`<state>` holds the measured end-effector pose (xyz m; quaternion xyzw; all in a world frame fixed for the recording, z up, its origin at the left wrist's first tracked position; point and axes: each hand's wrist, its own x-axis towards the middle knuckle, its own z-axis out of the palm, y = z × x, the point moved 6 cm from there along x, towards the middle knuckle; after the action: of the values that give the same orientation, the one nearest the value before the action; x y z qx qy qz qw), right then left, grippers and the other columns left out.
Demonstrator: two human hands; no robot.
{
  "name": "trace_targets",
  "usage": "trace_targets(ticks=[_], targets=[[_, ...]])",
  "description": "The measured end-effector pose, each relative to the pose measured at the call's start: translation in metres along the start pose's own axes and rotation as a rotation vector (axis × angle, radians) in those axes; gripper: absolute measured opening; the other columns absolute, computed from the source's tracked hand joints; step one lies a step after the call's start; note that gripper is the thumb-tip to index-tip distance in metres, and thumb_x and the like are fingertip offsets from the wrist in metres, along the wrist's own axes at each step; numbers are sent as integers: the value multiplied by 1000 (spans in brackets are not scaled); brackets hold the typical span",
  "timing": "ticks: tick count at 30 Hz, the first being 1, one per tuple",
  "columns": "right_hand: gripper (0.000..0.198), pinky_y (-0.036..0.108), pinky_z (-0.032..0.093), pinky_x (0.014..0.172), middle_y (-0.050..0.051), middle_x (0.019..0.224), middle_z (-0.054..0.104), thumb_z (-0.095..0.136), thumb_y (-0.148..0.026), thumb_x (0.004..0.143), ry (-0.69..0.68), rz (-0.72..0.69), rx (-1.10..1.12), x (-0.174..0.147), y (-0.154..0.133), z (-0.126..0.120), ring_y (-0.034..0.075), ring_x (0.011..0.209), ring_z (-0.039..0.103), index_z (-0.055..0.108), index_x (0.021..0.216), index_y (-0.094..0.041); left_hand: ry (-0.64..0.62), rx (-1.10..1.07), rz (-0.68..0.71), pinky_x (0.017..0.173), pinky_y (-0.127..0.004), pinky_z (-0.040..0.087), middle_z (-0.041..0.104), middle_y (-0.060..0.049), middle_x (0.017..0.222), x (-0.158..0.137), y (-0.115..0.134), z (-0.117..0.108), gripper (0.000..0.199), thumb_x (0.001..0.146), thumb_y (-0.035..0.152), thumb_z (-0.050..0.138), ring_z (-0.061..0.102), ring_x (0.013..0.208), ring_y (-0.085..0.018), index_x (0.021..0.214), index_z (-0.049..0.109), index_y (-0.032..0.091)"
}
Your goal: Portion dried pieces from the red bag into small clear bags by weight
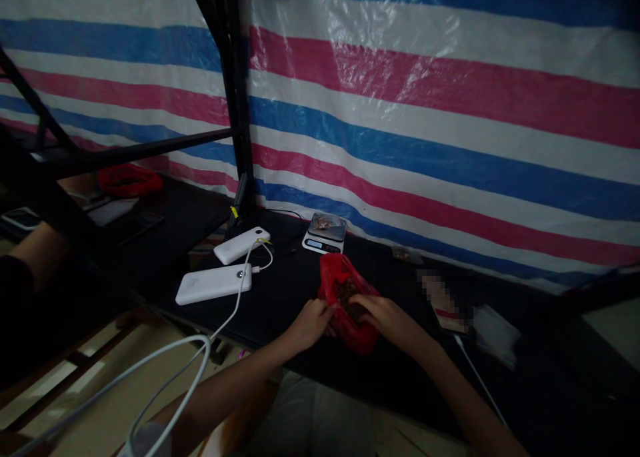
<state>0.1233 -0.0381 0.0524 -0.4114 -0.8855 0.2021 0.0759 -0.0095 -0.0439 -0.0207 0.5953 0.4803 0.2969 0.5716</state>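
Note:
A red plastic bag (pixel 361 337) stands open on the black tabletop in front of me, with small dark brown pieces (pixel 347 293) inside. My left hand (pixel 314 322) pinches the bag's left side. From the right, my right hand (pixel 381 316) reaches into the bag's mouth, its thumb and fingers bent down among the brown pieces. What those fingertips hold, if anything, is hidden. Just behind the bag sits a small white digital scale (pixel 324 244), its display lit. A small clear packet with brownish contents (pixel 327 222) rests on the scale's plate.
Two white power banks (pixel 215 284) lie to the left, joined to a white cable (pixel 231 317). A phone (pixel 445 300) and clear plastic bags (pixel 496 334) lie to the right. A black metal post (pixel 235 90) rises behind. Another person's arm (pixel 43 254) shows at far left, near another red bag (pixel 130 180).

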Motion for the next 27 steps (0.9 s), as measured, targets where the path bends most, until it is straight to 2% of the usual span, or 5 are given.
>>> trace_targets(ticks=[10, 18, 20, 23, 27], targets=[[30, 36, 51, 76, 5, 98, 62, 56, -18, 69, 127, 139, 726, 2, 38, 30, 19, 91, 59, 54, 99, -21, -66, -193, -13, 54, -23, 47, 64, -7, 71, -5, 7, 3, 50, 75, 58, 42, 62, 60, -14, 82, 56, 10], [35, 40, 43, 89, 8, 101, 62, 65, -34, 66, 267, 158, 898, 1, 49, 24, 21, 98, 57, 53, 96, -20, -285, 569, 47, 53, -21, 40, 62, -4, 53, -29, 33, -44, 62, 76, 64, 31, 56, 47, -11, 56, 61, 13], [38, 42, 42, 90, 9, 104, 62, 64, -40, 67, 296, 149, 926, -1, 51, 17, 23, 100, 56, 52, 98, -21, -188, 749, 45, 56, -21, 38, 61, -3, 50, -28, 45, -71, 61, 75, 65, 33, 57, 50, -13, 54, 61, 15], [43, 44, 41, 89, 10, 106, 61, 62, -46, 67, 339, 156, 942, -4, 56, 7, 25, 102, 55, 51, 101, -22, 143, 872, 58, 62, -24, 39, 63, -5, 63, -8, 69, -111, 55, 78, 61, 32, 60, 66, -18, 71, 63, 16], [44, 43, 39, 92, 9, 110, 60, 63, -46, 66, 424, 175, 919, -2, 66, -6, 25, 106, 53, 52, 102, -23, 429, 911, 305, 80, -27, 38, 59, -9, 100, 50, 103, -127, 41, 85, 46, 33, 54, 95, -19, 100, 56, 16]])
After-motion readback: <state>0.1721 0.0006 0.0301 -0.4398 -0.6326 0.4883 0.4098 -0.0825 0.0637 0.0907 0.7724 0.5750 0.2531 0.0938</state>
